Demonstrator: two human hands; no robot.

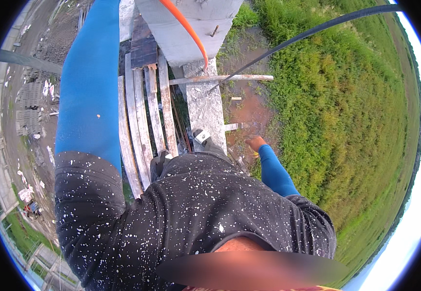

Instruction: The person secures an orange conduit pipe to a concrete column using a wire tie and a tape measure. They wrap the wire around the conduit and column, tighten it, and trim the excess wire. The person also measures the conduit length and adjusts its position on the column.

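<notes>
My left arm, in a blue sleeve (88,97), reaches up past the top edge of the picture, so my left hand is out of view. Down at my right side is my right hand (255,142), small in the picture, its fingers seeming curled. A bit of yellow shows just under it; I cannot make out what it belongs to. In front of me rises a grey concrete column (191,34). An orange hose (183,22) hangs down along it. A long dark cable or bar (307,33) curves from the upper right down to the concrete ledge (205,106).
Weathered wooden planks (142,121) lie lengthwise left of the ledge, with one of my shoes (201,137) on the ledge. A wooden pole (239,77) crosses it. Muddy water (249,109) and tall grass (346,126) lie below right; stacked blocks (28,109) stand below left.
</notes>
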